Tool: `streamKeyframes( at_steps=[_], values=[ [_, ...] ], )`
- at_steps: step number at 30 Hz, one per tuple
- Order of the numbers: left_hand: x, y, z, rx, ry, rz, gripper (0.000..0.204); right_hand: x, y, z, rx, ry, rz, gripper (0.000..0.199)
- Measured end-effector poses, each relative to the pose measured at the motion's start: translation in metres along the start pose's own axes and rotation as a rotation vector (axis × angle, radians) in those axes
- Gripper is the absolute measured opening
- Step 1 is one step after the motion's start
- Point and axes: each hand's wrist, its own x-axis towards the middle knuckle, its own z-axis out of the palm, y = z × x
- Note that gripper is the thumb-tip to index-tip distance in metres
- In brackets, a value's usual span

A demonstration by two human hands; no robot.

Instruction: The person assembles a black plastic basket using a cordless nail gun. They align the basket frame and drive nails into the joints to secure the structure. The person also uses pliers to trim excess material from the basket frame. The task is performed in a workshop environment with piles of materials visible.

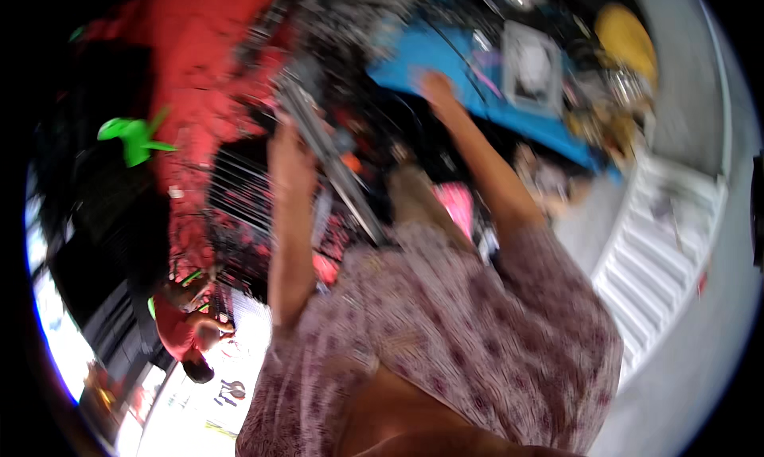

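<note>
My left hand [292, 150] is at a long grey metal bar [334, 158] and appears closed around its side. The bar slants from the upper left toward my waist, and blur hides the exact grip. My right hand [436, 89] reaches forward over the near edge of a blue tabletop [398, 63]. Motion smears its fingers, so their pose is unclear. Nearby on the blue surface stands a clear plastic box [532, 68] with something pale inside. Between my arms lies a dark jumble of parts with a small orange piece [351, 163].
Left of me spreads a red surface [187, 67], with a bright green plastic object [131, 138] beside it. A dark wire rack [239, 188] lies near my left forearm. White slatted rack [660, 246] at right; yellow rounded object [626, 39] behind. A person in red [177, 326] is at lower left.
</note>
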Motion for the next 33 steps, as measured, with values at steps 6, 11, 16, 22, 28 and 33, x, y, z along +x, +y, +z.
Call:
streamKeyframes(
  at_steps=[6, 11, 16, 22, 28, 33],
  values=[
    [0.038, -0.006, -0.007, 0.001, 0.089, -0.053, 0.052, -0.047, 0.016, -0.195, -0.987, 0.554, 0.121, 0.055],
    [0.030, -0.029, -0.008, -0.092, 0.074, -0.020, 0.054, -0.080, 0.076, -0.240, -1.525, 0.519, 0.514, 0.044],
    [0.026, -0.030, -0.001, -0.066, 0.131, -0.013, 0.055, -0.051, 0.093, -0.258, -1.638, 0.509, 0.465, 0.022],
    [0.018, -0.035, 0.005, -0.104, 0.150, -0.057, 0.052, -0.035, 0.108, -0.270, -1.584, 0.526, 0.426, 0.025],
    [0.012, -0.044, -0.011, -0.127, 0.182, -0.037, 0.050, -0.007, 0.087, -0.188, -1.438, 0.442, 0.268, 0.052],
    [0.008, -0.048, -0.012, -0.113, 0.208, -0.022, 0.049, 0.018, 0.089, -0.171, -0.905, 0.559, 0.286, 0.039]
  ],
)
